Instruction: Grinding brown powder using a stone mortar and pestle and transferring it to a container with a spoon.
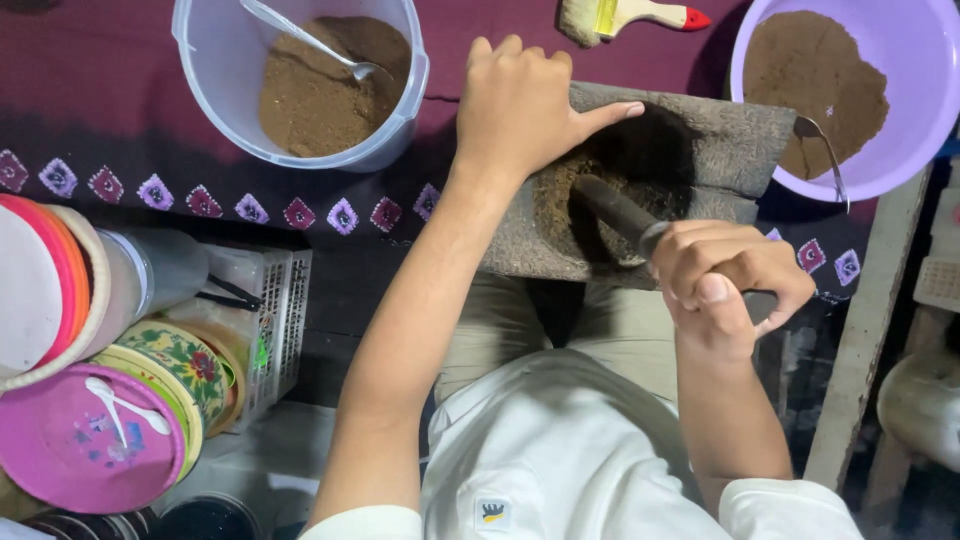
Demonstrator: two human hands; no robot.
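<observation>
As the right hand (pixel 725 285) wrapped its curled fingers around the dark pestle (pixel 618 212), its tip sat in the stone mortar (pixel 690 150). The left hand (pixel 520 100) pressed flat on the rim, fingers together, thumb spread. Beyond, on maroon cloth (pixel 120 110), stood a clear tub (pixel 300 75) and a purple basin (pixel 900 90) of brown powder.

far left: clear bucket (pixel 300 90) of brown powder with spoon (pixel 310 42) | far right: purple basin (pixel 880 90) (powder inside) | far centre: paintbrush (pixel 630 16) | near left: stacked lids (pixel 90 420)
</observation>
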